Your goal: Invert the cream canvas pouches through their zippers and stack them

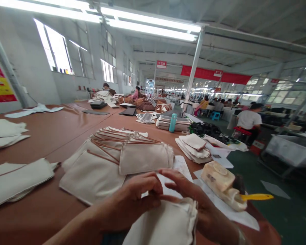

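Observation:
Low in the view, at the table's near edge, I hold a cream stitched fabric piece [165, 224]. My left hand [140, 190] pinches its upper edge, thumb and curled fingers closed together. Along the piece's right side, my right hand [193, 190] supports it, with its thumb at the same top edge and its fingers bent over above. Just beyond lies a fanned pile of cream pieces [97, 173] with brown piping strips. One cream panel [145, 158] rests on the right part of that pile. White paper [180, 166] shows behind my fingers.
A brown-covered table [73, 136] spreads ahead. More cream pieces [20, 178] lie at left; a small stack [193, 146] sits at right. A stained plastic container [219, 177] holds a yellow-handled brush [257, 197]. A teal bottle [172, 123] stands farther back. People sit working in the distance.

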A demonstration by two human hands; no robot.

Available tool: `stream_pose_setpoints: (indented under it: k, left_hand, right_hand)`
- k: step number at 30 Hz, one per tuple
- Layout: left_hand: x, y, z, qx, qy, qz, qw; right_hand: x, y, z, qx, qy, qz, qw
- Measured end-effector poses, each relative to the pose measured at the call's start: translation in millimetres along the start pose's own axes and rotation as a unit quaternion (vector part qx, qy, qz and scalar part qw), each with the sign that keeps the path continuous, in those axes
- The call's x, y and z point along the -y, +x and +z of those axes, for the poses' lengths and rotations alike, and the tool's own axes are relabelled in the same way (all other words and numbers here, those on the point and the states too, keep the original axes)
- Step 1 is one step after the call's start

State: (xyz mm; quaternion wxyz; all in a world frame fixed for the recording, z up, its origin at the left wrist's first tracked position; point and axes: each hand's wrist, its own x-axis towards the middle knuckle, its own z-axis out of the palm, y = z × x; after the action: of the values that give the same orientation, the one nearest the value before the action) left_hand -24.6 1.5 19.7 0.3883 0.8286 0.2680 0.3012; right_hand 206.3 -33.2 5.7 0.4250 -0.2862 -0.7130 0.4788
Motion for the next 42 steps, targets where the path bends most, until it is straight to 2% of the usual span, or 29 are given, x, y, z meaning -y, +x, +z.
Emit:
stream_pose_setpoints:
  k: [3,5,9,13,16,19,22,24,26,27,29,31,33,35,38,42]
  left_hand:
    - [1,-14,12.2,-0.046,0.064,-0.015,0.997]
    - [2,-21,14.4,-0.080,0.105,-0.035,0.991]
    - [3,-31,16.4,-0.088,0.100,-0.036,0.990]
    - [2,-36,28.6,-0.133,0.087,-0.058,0.986]
    - [2,-39,39.7,-0.136,0.074,-0.085,0.984]
    - [2,-42,46.9,-0.136,0.055,-0.090,0.985]
    - [4,-47,42.0,-0.152,0.039,-0.094,0.983]
    - [8,-54,26.6,-0.132,0.013,-0.105,0.986]
    - [11,-63,2.7,-0.085,-0.018,-0.122,0.989]
    - [12,-66,-10.2,-0.070,-0.023,-0.125,0.989]
    - [10,-69,-32.3,0.007,-0.008,-0.127,0.992]
    - [4,-64,-43.4,0.071,0.016,-0.129,0.989]
    - [-4,-54,-41.9,0.129,0.006,-0.140,0.982]
    - [-10,-44,-31.5,0.159,-0.023,-0.144,0.976]
    - [-10,-36,-10.0,0.158,-0.066,-0.147,0.974]
    - [-1,-39,13.3,0.124,-0.174,-0.195,0.957]
  right_hand:
    - [-5,-2,22,-0.002,0.051,-0.030,0.998]
    - [-6,-6,32,-0.027,0.069,-0.037,0.997]
    - [-9,-10,45,-0.035,0.075,-0.025,0.996]
    - [-14,-8,54,-0.036,-0.022,-0.094,0.995]
    - [-19,-9,64,-0.085,-0.084,-0.132,0.984]
    - [-23,-13,72,-0.135,-0.116,-0.082,0.981]
    - [-25,-21,69,-0.144,-0.132,-0.030,0.980]
    - [-22,-27,57,-0.102,-0.152,-0.023,0.983]
    - [-16,-33,40,-0.037,-0.207,-0.010,0.978]
    - [-11,-35,32,-0.009,-0.249,-0.003,0.968]
    - [-3,-36,20,0.035,-0.341,-0.004,0.939]
    - [0,-34,18,0.068,-0.404,-0.035,0.912]
    - [-4,-31,24,0.083,-0.431,-0.078,0.895]
    - [-13,-30,32,0.063,-0.440,-0.107,0.889]
    - [-26,-34,38,0.032,-0.439,-0.112,0.891]
    - [-31,-41,39,0.039,-0.408,-0.089,0.908]
